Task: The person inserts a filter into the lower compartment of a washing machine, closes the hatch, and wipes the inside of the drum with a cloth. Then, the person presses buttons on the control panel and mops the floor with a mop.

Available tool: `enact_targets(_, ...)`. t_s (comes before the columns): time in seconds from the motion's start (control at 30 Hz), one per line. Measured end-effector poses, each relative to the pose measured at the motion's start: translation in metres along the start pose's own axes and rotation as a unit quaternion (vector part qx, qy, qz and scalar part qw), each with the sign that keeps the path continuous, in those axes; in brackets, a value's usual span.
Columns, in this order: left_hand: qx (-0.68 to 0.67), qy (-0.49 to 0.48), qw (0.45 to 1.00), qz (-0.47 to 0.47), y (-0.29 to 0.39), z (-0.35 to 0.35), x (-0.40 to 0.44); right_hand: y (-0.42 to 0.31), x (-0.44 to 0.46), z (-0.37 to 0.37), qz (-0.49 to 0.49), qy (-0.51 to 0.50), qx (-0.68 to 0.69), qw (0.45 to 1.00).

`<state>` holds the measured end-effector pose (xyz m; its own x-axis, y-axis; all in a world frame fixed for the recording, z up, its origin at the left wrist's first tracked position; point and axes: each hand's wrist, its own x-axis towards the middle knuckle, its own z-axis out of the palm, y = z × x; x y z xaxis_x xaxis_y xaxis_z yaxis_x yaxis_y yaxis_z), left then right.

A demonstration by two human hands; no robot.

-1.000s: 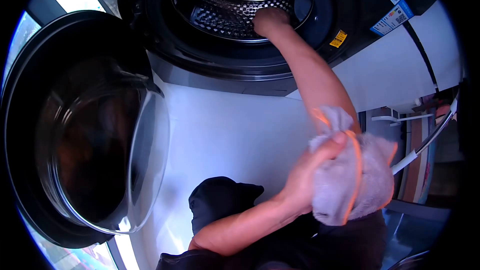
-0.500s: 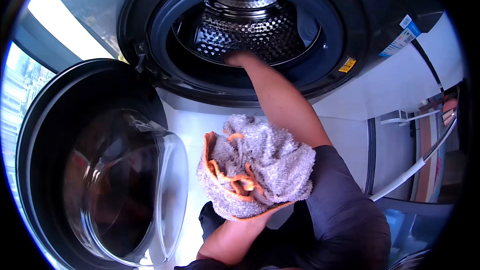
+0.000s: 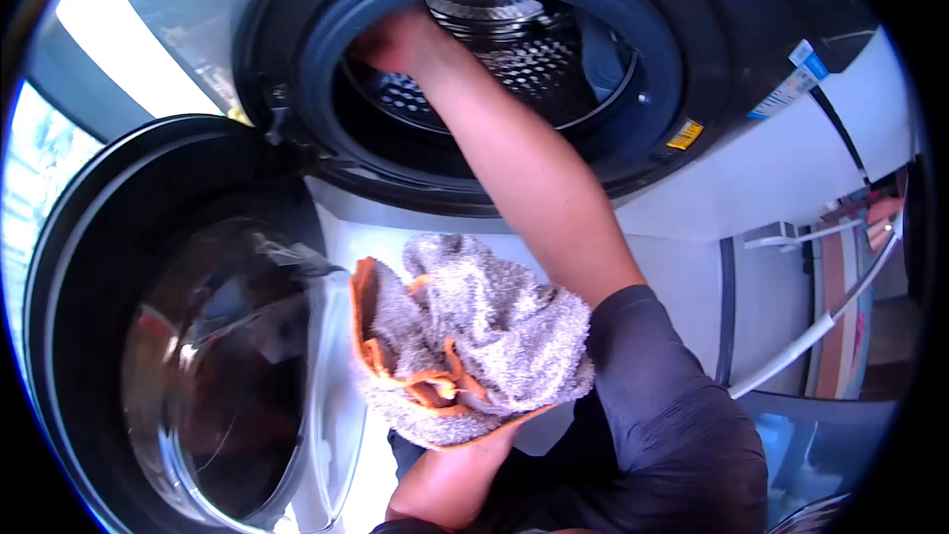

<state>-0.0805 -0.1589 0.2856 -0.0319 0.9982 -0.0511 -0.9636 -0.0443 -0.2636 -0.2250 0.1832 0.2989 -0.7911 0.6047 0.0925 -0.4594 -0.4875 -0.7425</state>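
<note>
A bundle of grey fluffy towels with orange edging [image 3: 484,326] is held in my left hand [image 3: 482,453], which is mostly hidden beneath the cloth. My right hand [image 3: 395,40] reaches through the round opening of the washing machine [image 3: 732,79], up at the left side of the metal drum [image 3: 524,64]. Its fingers are dark and blurred, so what they touch cannot be made out. The glass door [image 3: 232,366] hangs wide open to the left of the towels.
A bright window [image 3: 44,188] lies at the far left. At the right edge, another person's hand [image 3: 883,221] is by a white pole [image 3: 801,346]. A blue-and-white label [image 3: 791,84] and a yellow sticker [image 3: 685,134] are on the machine's front.
My right hand has moved from the drum's lower rim to the upper left inside the opening. The towel bundle in my left hand has shifted slightly left and down.
</note>
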Motion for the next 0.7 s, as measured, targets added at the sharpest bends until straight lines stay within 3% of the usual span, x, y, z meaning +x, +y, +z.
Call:
enact_targets(0.03, -0.012, -0.013, 0.999, -0.027, -0.002, 0.002, 0.000, -0.017, -0.014, 0.014, 0.001, 0.013, -0.010, 1.000)
enact_targets(0.1, -0.035, -0.030, 0.996, -0.074, -0.004, 0.001, 0.001, -0.039, -0.032, 0.032, -0.147, -0.095, 0.209, 0.962)
enact_targets(0.13, -0.042, -0.042, 0.995, -0.075, -0.004, -0.005, 0.003, -0.047, -0.041, 0.030, -0.143, -0.090, 0.202, 0.965)
enact_targets(0.23, -0.045, -0.052, 0.995, -0.071, -0.005, -0.018, 0.005, -0.086, -0.075, 0.010, -0.246, -0.272, 0.223, 0.903)
enact_targets(0.27, -0.041, -0.047, 0.996, -0.069, -0.005, -0.019, 0.007, -0.091, -0.083, -0.004, -0.246, -0.269, 0.218, 0.905)
enact_targets(0.33, -0.042, -0.039, 0.996, -0.066, -0.006, -0.019, 0.006, -0.095, -0.097, -0.019, -0.317, -0.066, 0.172, 0.930)
enact_targets(0.4, -0.042, -0.031, 0.997, -0.064, -0.005, -0.020, 0.004, -0.095, -0.110, -0.023, -0.307, 0.022, 0.007, 0.951)
enact_targets(0.43, -0.041, -0.029, 0.997, -0.064, -0.006, -0.020, 0.005, -0.091, -0.110, -0.050, -0.273, 0.213, -0.290, 0.892)
enact_targets(0.47, -0.042, -0.028, 0.997, -0.064, -0.005, -0.020, 0.003, -0.085, -0.113, -0.076, -0.128, 0.332, -0.591, 0.724)
enact_targets(0.5, -0.044, -0.025, 0.997, -0.063, -0.005, -0.022, 0.003, -0.082, -0.121, -0.081, 0.037, 0.402, -0.800, 0.444)
enact_targets(0.53, -0.045, -0.021, 0.997, -0.064, -0.006, -0.023, 0.003, -0.084, -0.132, -0.088, 0.213, 0.322, -0.851, 0.355)
enact_targets(0.57, -0.048, -0.018, 0.997, -0.066, -0.006, -0.024, 0.002, -0.077, -0.136, -0.097, 0.257, 0.333, -0.855, 0.302)
enact_targets(0.6, -0.045, -0.013, 0.997, -0.068, -0.007, -0.024, 0.001, -0.068, -0.142, -0.104, 0.262, 0.332, -0.855, 0.300)
enact_targets(0.67, -0.046, -0.006, 0.996, -0.071, -0.007, -0.025, 0.002, -0.050, -0.153, -0.118, 0.313, 0.343, -0.865, 0.188)
enact_targets(0.7, -0.046, -0.005, 0.996, -0.072, -0.007, -0.025, 0.002, -0.048, -0.153, -0.125, 0.300, 0.350, -0.870, 0.176)
